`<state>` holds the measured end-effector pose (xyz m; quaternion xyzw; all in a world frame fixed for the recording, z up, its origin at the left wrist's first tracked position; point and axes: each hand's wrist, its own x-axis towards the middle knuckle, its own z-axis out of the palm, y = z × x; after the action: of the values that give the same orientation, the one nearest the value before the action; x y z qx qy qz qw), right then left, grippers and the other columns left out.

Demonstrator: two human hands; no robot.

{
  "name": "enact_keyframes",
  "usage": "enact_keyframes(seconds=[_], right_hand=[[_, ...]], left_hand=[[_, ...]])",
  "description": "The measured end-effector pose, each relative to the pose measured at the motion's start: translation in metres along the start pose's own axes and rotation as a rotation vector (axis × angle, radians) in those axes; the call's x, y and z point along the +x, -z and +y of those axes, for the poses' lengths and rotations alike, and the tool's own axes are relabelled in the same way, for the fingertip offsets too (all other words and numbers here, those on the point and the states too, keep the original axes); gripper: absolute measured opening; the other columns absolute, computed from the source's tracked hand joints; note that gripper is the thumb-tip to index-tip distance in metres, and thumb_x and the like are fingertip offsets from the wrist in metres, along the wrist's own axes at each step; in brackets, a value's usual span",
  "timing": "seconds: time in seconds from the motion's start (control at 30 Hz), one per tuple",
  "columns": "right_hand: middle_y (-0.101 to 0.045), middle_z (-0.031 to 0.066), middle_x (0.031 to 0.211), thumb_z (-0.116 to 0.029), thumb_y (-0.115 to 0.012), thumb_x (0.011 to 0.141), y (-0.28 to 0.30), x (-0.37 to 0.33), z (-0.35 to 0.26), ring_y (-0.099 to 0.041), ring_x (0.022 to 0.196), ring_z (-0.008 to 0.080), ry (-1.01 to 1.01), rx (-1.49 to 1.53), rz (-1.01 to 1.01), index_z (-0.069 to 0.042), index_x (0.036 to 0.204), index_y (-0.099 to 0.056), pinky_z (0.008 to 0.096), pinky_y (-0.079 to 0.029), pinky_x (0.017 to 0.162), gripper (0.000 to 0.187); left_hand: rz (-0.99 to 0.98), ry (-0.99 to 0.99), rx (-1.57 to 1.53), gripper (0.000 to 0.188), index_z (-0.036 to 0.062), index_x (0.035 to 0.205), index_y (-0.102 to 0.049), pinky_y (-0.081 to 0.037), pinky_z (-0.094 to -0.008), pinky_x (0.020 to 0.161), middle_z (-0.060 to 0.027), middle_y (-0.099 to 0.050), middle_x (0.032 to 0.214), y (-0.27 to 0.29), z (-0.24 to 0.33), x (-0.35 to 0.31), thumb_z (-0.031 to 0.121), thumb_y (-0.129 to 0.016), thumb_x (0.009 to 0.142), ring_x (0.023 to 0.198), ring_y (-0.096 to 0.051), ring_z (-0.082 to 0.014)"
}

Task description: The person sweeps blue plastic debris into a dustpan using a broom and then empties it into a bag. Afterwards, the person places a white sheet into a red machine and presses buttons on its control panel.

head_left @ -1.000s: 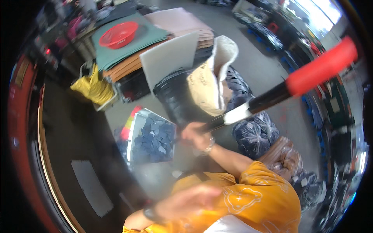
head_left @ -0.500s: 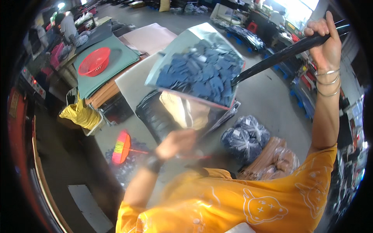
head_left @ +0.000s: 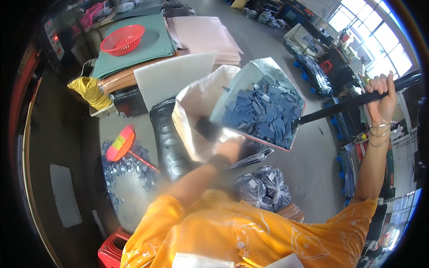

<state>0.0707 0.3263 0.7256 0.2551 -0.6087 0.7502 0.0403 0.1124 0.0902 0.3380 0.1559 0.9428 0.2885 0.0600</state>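
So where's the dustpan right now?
Right of centre in the head view, the dustpan is beside the open pale sack, its handle gripped by the right hand.

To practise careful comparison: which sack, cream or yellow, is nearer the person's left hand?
The cream sack, wide open beside the dustpan: the blurred left hand is at its rim, while the yellow sack is farther left.

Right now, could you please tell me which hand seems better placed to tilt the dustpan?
Probably the right hand: it grips the handle of the dustpan. The left hand, blurred, is by the bag, off that handle.
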Motion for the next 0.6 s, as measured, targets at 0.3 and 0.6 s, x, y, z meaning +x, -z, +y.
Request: enact_keyframes(seconds=[0.3,0.6], right_hand=[[-0.029,-0.0040,0.055,-0.028,-0.036,0.095,0.025,0.023,0.033,-0.031,0.055,0.0083,-0.194,-0.056,-0.031,-0.016,0.060,-0.033,0.0229,-0.030,0.055,0.037],[-0.030,-0.0055,0.050,-0.030,-0.043,0.092,-0.012,0.064,0.067,-0.035,0.049,0.0080,-0.260,-0.248,-0.167,-0.013,0.063,-0.047,0.0218,-0.029,0.049,0.033]], left_hand=[[-0.288,-0.212,-0.102,0.033,0.0144,0.108,-0.056,-0.047,-0.0400,0.076,-0.0094,-0.062,0.099,-0.101,0.000,0.015,0.032,-0.036,0.088,0.091,-0.060,-0.0263],[-0.292,-0.205,0.161,0.045,0.0027,0.128,-0.038,-0.049,-0.0357,0.075,-0.0149,-0.058,0.106,-0.086,0.025,-0.013,0.013,-0.042,0.085,0.101,-0.056,-0.0228]])
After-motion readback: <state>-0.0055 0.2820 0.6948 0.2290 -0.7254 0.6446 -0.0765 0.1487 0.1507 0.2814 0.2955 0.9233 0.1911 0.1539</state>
